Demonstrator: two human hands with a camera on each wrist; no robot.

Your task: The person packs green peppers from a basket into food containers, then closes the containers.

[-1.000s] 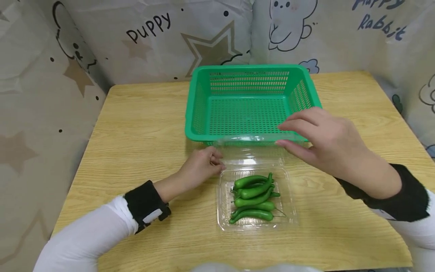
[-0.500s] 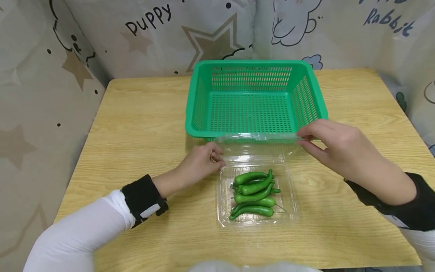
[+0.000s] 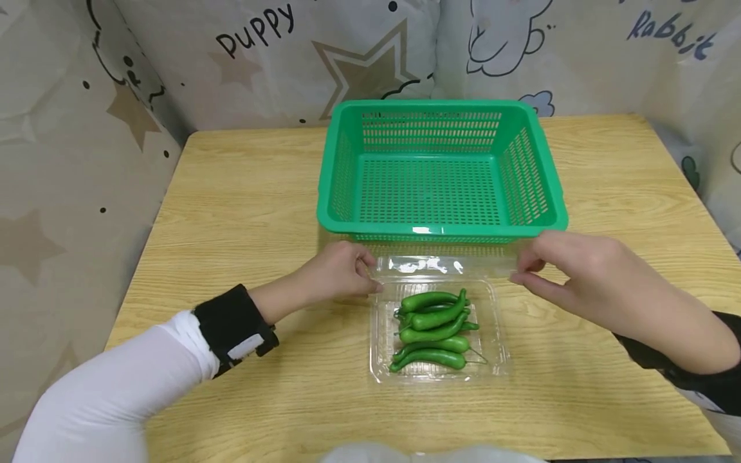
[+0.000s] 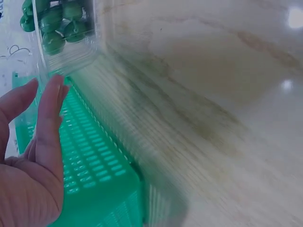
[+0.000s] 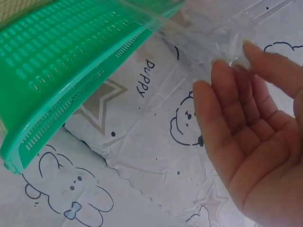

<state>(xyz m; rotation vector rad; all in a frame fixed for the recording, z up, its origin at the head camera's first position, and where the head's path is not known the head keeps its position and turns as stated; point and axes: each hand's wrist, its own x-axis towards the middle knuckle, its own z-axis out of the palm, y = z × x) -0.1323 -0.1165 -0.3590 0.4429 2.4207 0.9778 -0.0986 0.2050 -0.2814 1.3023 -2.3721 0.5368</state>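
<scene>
A clear plastic clamshell box [image 3: 492, 360] lies on the table with its lid [image 3: 428, 265] raised behind it. Several green chili peppers [image 3: 431, 328] are piled in its base. At the lid's left side is my left hand [image 3: 338, 270], its thumb by the box's back corner. In the left wrist view the thumb and index finger [image 4: 49, 118] stand apart, with clear plastic near their tips. My right hand [image 3: 579, 270] pinches the lid's right edge; in the right wrist view its thumb and fingertips [image 5: 222, 66] meet at the clear plastic [image 5: 199, 35].
Directly behind the box stands a green slotted basket [image 3: 442, 230], with nothing inside it. Both rest on a wood-patterned table [image 3: 249, 193]. A patterned sheet [image 3: 266, 83] with cartoon drawings hangs along the back and sides.
My right hand comes from above the lid to its right edge and closes its fingertips there, then moves slightly toward me. The lid's tilt shifts. My left hand hardly moves.
</scene>
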